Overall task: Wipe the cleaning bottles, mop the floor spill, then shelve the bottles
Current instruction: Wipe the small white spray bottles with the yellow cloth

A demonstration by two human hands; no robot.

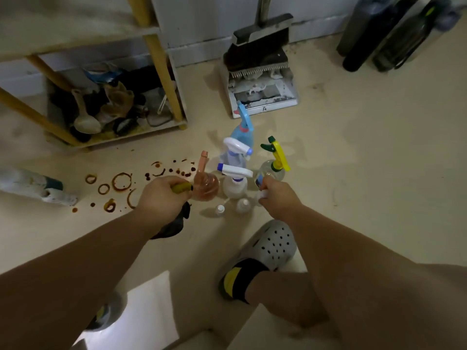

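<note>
Grey clog [273, 246] stands nearest on the floor [366, 178]. Left hand [164, 195] grips a dark cloth [177, 221] with a yellow part. Right hand [276, 195] pinches a small bottle [259, 181]. Spray bottles [235, 184] cluster just beyond both hands. A brown spill [121, 183] lies left, near the shelf [161, 72].

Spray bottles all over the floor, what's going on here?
A person is crouched over a cluster of spray bottles standing on the floor. The right hand holds a small bottle, and the left hand grips a dark cloth together with a yellow object. Brown spill rings lie beside the bottles, not mopped yet. The shelf rack stands behind.
</note>
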